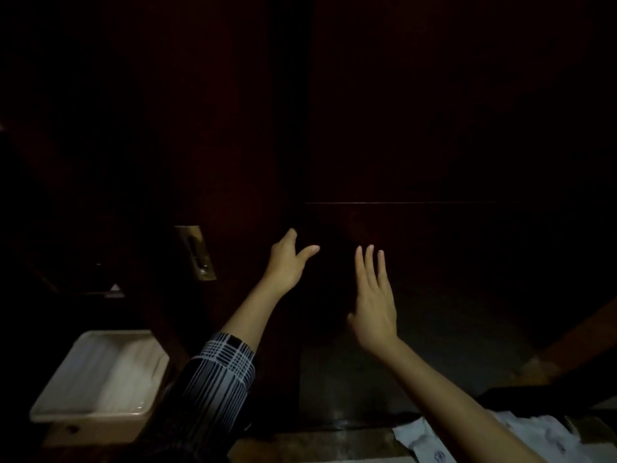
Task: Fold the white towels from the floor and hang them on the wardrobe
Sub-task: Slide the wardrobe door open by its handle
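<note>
Towels, white and crumpled (521,436), lie on the floor at lower right, untouched. Both hands reach empty toward the dark wardrobe (434,128): left hand (287,262) spread at the door's edge, right hand (375,302) flat, fingers straight. Likely opening it; folding comes next.

Floor (334,442) at the foot of the dark wardrobe (434,145), dimly lit, pale brownish at the lower edge. At lower right, a crumpled white cloth (420,439) with small blue markings lies directly on the floor, partly covered by a forearm. At lower left, a shallow white rectangular tray (100,379) rests on a low support whose form is unclear in the dark.
</note>
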A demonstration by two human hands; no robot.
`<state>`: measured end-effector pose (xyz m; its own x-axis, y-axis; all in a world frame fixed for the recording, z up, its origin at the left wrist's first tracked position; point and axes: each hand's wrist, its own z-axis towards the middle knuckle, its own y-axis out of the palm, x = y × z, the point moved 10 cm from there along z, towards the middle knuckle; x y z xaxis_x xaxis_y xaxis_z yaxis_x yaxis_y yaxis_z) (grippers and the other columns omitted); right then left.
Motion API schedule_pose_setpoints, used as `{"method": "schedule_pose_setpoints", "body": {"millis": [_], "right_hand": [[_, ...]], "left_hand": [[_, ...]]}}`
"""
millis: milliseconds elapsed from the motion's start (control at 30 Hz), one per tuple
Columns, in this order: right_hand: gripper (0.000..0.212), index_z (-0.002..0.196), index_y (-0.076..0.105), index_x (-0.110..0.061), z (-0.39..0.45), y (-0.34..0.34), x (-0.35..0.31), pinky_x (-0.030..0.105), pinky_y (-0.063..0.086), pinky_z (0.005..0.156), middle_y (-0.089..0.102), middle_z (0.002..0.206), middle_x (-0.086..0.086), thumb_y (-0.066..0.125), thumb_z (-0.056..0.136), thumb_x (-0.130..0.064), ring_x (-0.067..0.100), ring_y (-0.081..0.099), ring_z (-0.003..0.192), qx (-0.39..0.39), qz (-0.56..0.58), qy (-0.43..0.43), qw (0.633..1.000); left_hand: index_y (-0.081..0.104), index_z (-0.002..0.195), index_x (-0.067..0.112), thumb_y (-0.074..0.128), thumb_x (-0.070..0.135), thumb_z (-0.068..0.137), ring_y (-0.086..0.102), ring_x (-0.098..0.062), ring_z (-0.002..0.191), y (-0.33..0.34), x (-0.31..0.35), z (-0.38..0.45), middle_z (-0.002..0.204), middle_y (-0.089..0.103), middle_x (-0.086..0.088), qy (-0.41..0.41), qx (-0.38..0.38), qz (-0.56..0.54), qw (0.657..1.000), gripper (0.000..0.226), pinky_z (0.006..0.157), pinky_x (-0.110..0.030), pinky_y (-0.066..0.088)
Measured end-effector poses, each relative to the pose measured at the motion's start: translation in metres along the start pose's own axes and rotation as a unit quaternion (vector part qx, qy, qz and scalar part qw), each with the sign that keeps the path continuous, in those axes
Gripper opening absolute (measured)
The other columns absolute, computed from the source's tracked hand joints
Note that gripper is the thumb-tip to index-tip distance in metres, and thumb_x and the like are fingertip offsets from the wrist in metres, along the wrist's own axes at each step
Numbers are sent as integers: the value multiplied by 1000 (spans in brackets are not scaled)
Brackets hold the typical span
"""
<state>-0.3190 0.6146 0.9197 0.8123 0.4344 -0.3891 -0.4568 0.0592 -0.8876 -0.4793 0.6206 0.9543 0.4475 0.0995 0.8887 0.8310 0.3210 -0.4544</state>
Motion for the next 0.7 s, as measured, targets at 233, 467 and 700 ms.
{"method": "schedule_pose_setpoints", "body": {"millis": [233,467,700], "right_hand": [[112,143,-26,-16,-2,23,-61,40,-13,117,-28,153,5,68,82,-16,25,-30,139,-35,-91,-116,989],[106,153,11,-16,12,21,-83,48,5,118,4,160,13,73,68,-5,30,-2,147,44,-140,-229,962],[101,152,19,-18,37,-5,-72,54,4,117,1,160,17,73,68,-4,32,-1,147,125,-236,-310,912]], "left_hand": [[46,136,11,57,15,95,48,-22,128,-70,-51,-31,139,48,-9,-46,171,-35,984,43,94,-21,38],[16,151,14,54,8,94,11,-16,146,-81,-42,-62,160,7,-1,31,301,75,950,69,113,-19,12],[-16,147,25,30,46,96,-33,-12,140,-49,-10,-35,149,-38,7,111,293,67,947,71,108,-23,-21]]}}
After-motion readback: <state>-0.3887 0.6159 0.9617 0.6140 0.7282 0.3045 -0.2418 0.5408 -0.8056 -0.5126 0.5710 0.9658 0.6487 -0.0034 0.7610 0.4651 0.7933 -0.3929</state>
